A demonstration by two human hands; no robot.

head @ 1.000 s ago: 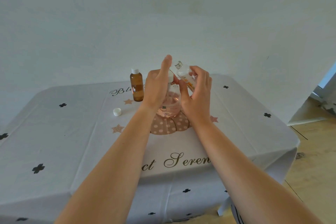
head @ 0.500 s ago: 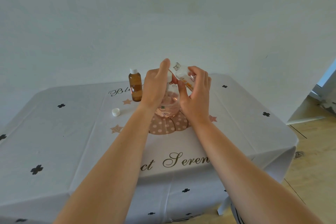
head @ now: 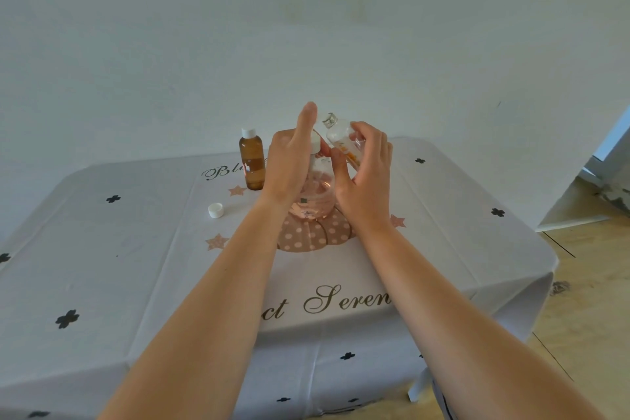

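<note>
A clear round bottle (head: 315, 194) with pinkish liquid and a white cap stands on the table's middle. My left hand (head: 289, 164) grips its neck and cap, thumb pointing up. My right hand (head: 364, 177) holds a small clear bottle (head: 341, 138) with an orange label, tilted with its open neck up and to the left, just right of the big bottle's cap. The right thumb reaches toward the white cap. How the left fingers lie behind the bottle is hidden.
An amber bottle (head: 252, 160) with a white cap stands left of my hands. A loose white cap (head: 215, 210) lies in front of it. The table (head: 102, 266) has a white printed cloth and stands against a white wall; wooden floor lies to the right.
Both hands and the two bottles stay in nearly the same place. My left thumb dipped half a second ago and points up again now.
</note>
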